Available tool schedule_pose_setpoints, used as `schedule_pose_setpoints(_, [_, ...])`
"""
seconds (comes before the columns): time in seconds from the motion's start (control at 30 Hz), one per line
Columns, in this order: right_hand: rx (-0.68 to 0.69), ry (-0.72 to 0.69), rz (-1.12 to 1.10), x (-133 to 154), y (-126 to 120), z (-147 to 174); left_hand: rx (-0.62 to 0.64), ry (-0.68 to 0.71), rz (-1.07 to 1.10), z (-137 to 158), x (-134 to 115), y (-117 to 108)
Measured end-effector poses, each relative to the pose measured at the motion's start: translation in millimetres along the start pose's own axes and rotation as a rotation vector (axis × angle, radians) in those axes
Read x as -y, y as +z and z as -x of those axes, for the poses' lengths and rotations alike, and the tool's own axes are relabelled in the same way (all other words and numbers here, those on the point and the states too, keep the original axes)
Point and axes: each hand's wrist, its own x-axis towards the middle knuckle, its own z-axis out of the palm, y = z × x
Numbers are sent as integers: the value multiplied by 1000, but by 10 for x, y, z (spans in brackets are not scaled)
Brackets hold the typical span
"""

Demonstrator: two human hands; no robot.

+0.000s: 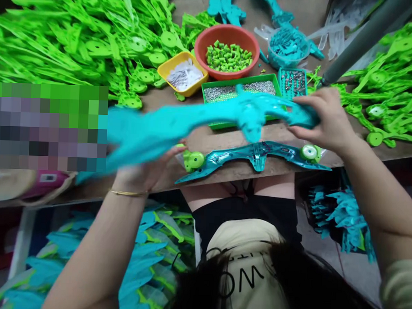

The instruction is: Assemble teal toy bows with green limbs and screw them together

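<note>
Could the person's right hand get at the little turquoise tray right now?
Probably, once freed: the tray lies just beyond the right hand and looks uncovered. But that hand grips one end of the raised turquoise piece, so it would likely have to let go first.

Def a workshop imo, some kinda assembly bench: big heap of bright green plastic parts piled on a brown tabletop, green tray of tiny metal bits, red bowl w/ small green pcs, plus turquoise/green parts stacked below.
</note>
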Motion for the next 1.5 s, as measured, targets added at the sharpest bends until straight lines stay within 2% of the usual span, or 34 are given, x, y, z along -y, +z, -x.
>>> schedule_pose_setpoints(0.07, [-17, 190, 1, -147, 32, 167, -121, 45, -121, -3, 241, -79])
schedule_pose_setpoints(0.2, [80, 354, -44, -222, 192, 317, 11, 283, -583, 175, 446, 18])
schedule_pose_setpoints(0.27, [144, 402, -28, -221, 289, 325, 57, 365, -695, 254, 454, 117])
schedule_pose_setpoints(0.37, [218, 429, -8, -223, 410, 293, 68, 380, -776, 286, 461, 197])
schedule_pose_setpoints(0.5, [230, 404, 34, -187, 489, 83, 116, 354, -793, 246, 474, 179])
schedule_pose_setpoints(0.63, [201, 385, 106, -154, 521, -343, 170, 365, -826, 205, 430, 154])
schedule_pose_setpoints(0.77, [183, 270, 155, 29, 565, -648, 203, 365, -862, 177, 394, 159])
schedule_pose_setpoints(0.87, [139, 125, 66, 473, 674, -630, 201, 341, -842, 175, 405, 163])
schedule_pose_setpoints(0.97, [265, -92, -215, 1034, 896, -478, 184, 317, -817, 188, 440, 169])
schedule_pose_setpoints(1.07, [338, -178, -333, 1424, 1149, -352, 170, 312, -802, 204, 481, 178])
schedule_pose_setpoints(1.23, [328, -187, -321, 1559, 1346, -307, 153, 326, -798, 227, 519, 194])
schedule_pose_setpoints(1.5, [384, -140, -299, 1571, 1314, -332, 149, 380, -827, 226, 457, 144])
